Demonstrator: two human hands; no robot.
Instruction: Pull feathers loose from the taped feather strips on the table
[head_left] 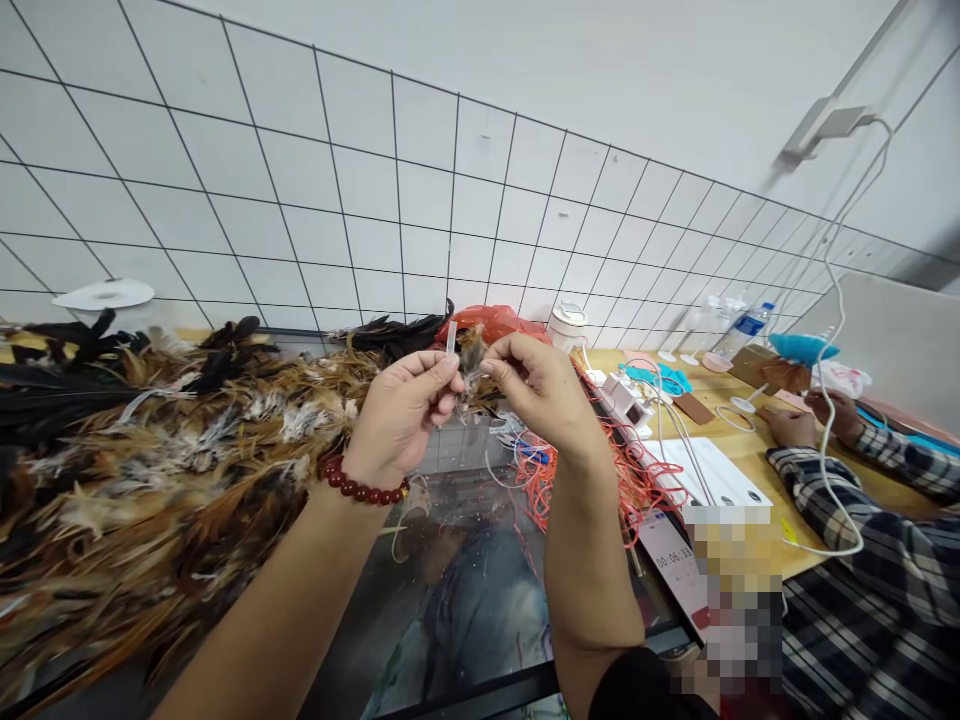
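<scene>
**As the feathers pile high, two hands close on one small tuft**

Where the two hands meet, up in front of the wire grid wall (pixel 375 200), that's the action. The left hand (pixel 401 410), with a dark red bead bracelet (pixel 364 487) on its wrist, has thumb and forefinger pressed together on a short clear strip (pixel 451 338), which stands upright above the knuckles. The other fingers are curled in. Just beside it, the right hand (pixel 536 390) is pinching a small tuft of feathers (pixel 471 362) between thumb and forefinger, and the tuft sits right between the two hands, touching both (whether it touches the strip is hard to tell).

Below them lies a glass tabletop (pixel 450 600). Off to the left sprawls a big heap of brown and black feathers (pixel 150 450). Under the right wrist is a tangle of orange cord (pixel 600 470), with a red plastic bag (pixel 491 322) and a white jar (pixel 568 325) behind it.

Over at the far right, another person in a plaid sleeve (pixel 862 540) rests a hand (pixel 787 428) on the wooden bench, near a teal feather (pixel 802 347) and a water bottle (pixel 746 328).
</scene>
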